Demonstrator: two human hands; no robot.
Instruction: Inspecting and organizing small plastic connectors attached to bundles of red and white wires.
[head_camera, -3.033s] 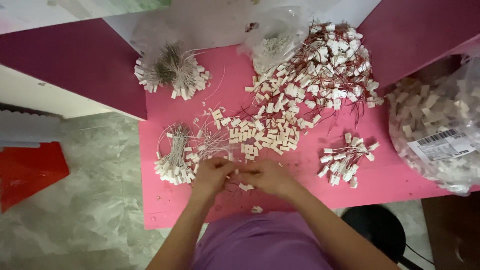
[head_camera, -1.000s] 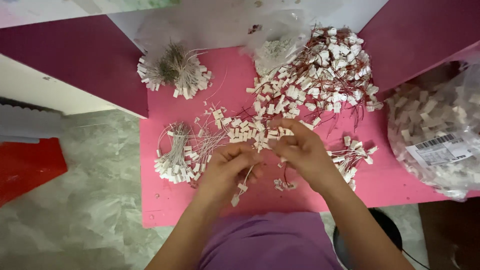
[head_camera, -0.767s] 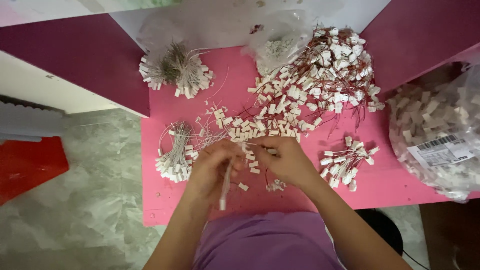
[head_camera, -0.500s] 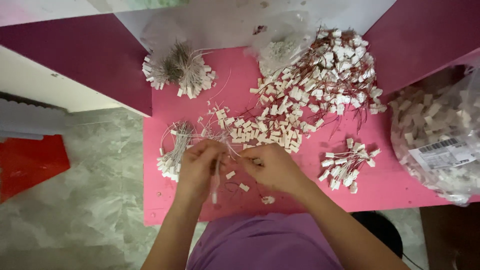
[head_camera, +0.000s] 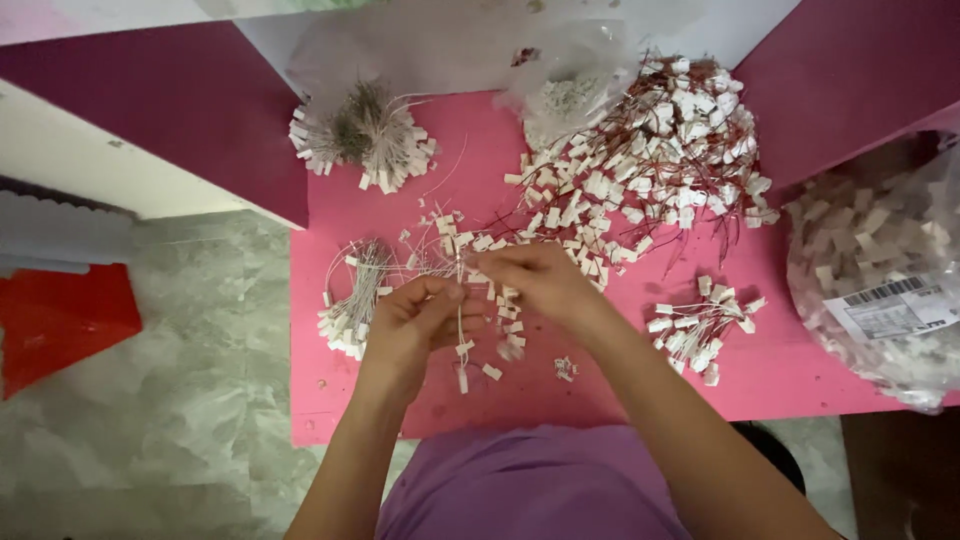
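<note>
My left hand (head_camera: 420, 318) pinches a thin white wire lead (head_camera: 460, 330) that hangs down with a small white connector at its end. My right hand (head_camera: 540, 282) is closed beside it, fingertips meeting the same lead at the top. Both hands hover over the pink table (head_camera: 770, 370), above loose white connectors (head_camera: 500, 325). A bundle of white leads (head_camera: 352, 300) lies just left of my left hand. A big heap of red-wired connectors (head_camera: 660, 150) sits behind my right hand.
Another tied bundle (head_camera: 365, 135) lies at the back left. A small pile of wired connectors (head_camera: 700, 325) is at the right. A clear bag of white parts (head_camera: 880, 280) stands off the table's right edge. A red object (head_camera: 55, 315) lies on the grey floor.
My hands reached forward to the loose connectors, then drew back and left. The left hand now holds a lead upright with the right hand at its top.
</note>
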